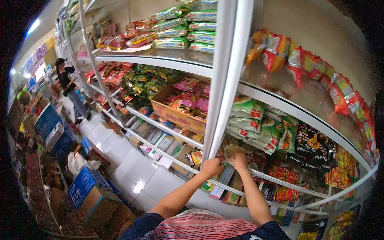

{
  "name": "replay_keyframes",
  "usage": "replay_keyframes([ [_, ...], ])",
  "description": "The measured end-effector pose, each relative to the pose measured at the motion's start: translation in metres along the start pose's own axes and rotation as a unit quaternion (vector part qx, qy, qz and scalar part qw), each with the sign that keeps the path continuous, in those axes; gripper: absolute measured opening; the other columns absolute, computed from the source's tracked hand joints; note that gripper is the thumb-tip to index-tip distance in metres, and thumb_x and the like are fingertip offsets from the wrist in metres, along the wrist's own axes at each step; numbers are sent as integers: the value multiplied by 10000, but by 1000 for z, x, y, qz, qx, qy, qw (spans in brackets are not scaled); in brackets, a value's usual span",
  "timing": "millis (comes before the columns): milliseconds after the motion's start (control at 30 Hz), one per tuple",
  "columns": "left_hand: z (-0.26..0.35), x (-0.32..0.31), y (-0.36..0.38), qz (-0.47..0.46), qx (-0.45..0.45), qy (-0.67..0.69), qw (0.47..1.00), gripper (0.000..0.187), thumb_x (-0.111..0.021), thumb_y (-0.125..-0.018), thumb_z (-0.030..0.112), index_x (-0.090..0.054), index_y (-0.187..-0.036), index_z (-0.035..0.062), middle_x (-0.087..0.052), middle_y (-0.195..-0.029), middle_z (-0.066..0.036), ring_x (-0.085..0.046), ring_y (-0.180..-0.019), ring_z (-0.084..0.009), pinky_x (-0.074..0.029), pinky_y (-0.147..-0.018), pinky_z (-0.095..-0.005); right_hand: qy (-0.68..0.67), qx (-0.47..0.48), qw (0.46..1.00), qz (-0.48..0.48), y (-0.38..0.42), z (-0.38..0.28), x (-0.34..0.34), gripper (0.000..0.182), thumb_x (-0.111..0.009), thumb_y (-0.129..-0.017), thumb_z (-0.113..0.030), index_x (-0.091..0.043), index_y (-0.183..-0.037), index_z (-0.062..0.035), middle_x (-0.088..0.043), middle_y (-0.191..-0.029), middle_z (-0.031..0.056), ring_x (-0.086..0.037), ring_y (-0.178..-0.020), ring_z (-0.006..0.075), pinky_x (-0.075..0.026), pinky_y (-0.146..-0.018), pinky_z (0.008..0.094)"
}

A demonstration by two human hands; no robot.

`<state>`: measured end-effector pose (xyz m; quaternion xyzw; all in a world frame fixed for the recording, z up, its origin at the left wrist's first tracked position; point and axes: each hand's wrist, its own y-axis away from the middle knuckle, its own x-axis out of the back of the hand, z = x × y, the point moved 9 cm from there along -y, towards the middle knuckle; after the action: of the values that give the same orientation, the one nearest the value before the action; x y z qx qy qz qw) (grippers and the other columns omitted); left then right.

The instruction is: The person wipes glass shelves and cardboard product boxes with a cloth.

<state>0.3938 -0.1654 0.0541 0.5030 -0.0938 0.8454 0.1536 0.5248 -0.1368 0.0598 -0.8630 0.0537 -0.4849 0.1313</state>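
Observation:
My left hand (212,167) is closed at the foot of the white upright post (229,76), by the front rail of the shelf. Just right of it, on the far side of the post, my right hand (237,157) is closed round a crumpled brownish thing (231,150), too blurred to name. Green and white packets (250,120) lie stacked behind and above my right hand. Left of the post, an open orange carton (178,117) holds pink and red packets.
Upper shelves hold stacked green packets (172,32) and a row of orange packets (316,64). Black packets (314,146) stand at right. Boxes, including a blue carton (82,186), line the left side of the tiled aisle (128,172). Another person (68,84) stands farther back.

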Motion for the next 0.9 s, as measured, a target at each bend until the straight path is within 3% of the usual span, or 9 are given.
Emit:
replay_keyframes([
  [67, -2, 2, 0, 31, -7, 36, 999, 310, -568, -743, 371, -615, -939, 136, -600, -734, -174, -588, -671, -337, -467, -586, -431, -62, -83, 994, -39, 27, 49, 15, 378, -577, -721, -158, -534, -1085, -65, -561, -1070, 121, -541, -948, 304, -438, -816, 367],
  [233, -9, -11, -3, 7, -9, 41, 999, 318, -563, -743, 333, -600, -993, 140, -596, -759, -185, -584, -727, -338, -459, -641, -432, -461, -171, 838, 237, 85, 178, 77, 396, -658, -658, -162, -567, -1040, -111, -572, -1049, 114, -555, -910, 303, -452, -783, 356],
  [300, -4, -5, -1, 9, -15, 39, 999, 342, -567, -739, 345, -589, -1019, 151, -600, -733, -172, -588, -712, -335, -463, -630, -432, 139, -218, 933, 249, 90, 123, 119, 381, -637, -690, -164, -555, -1057, -109, -564, -1070, 101, -536, -957, 285, -431, -816, 370],
  [500, -16, -21, -8, -14, -42, 30, 999, 406, -551, -739, 324, -519, -1134, 234, -601, -780, -174, -587, -729, -342, -464, -639, -444, 8, -113, 984, 138, 44, 17, 29, 260, -566, -727, -173, -596, -972, -93, -567, -1028, 120, -509, -969, 304, -396, -856, 376],
  [533, -15, -24, -6, -19, -45, 27, 998, 406, -551, -739, 324, -519, -1134, 234, -601, -780, -174, -587, -729, -342, -464, -639, -444, 34, 2, 985, 170, 42, -3, 34, 289, -571, -729, -169, -589, -1005, -86, -560, -1058, 122, -498, -994, 308, -398, -861, 375],
  [667, -16, -19, -7, 1, -44, 45, 998, 393, -569, -739, 309, -532, -1113, 196, -595, -845, -188, -575, -785, -349, -455, -669, -431, -126, -40, 979, 155, 66, 71, 63, 277, -597, -706, -137, -601, -973, -64, -599, -978, 115, -551, -931, 277, -429, -817, 349],
  [733, -15, -18, -5, -2, -33, 63, 997, 369, -582, -738, 295, -567, -1073, 142, -592, -869, -196, -568, -814, -353, -446, -697, -415, -132, -143, 957, 215, 96, 132, 107, 224, -563, -724, -134, -593, -943, -94, -604, -941, 91, -576, -837, 220, -455, -708, 329],
  [833, -11, -13, -3, -4, -22, 56, 998, 371, -579, -739, 282, -569, -1067, 110, -589, -891, -198, -563, -839, -350, -444, -715, -402, -489, -154, 801, 310, 114, 236, 108, 242, -563, -723, -125, -590, -962, -106, -613, -895, 83, -585, -817, 216, -459, -687, 322],
  [900, -14, -15, -1, 5, -17, 93, 995, 372, -576, -742, 264, -564, -1074, 95, -583, -914, -204, -557, -861, -348, -441, -731, -394, 133, -273, 899, 317, 124, 194, 151, 205, -607, -732, -210, -631, -913, -115, -612, -952, 95, -570, -903, 274, -442, -786, 350],
])
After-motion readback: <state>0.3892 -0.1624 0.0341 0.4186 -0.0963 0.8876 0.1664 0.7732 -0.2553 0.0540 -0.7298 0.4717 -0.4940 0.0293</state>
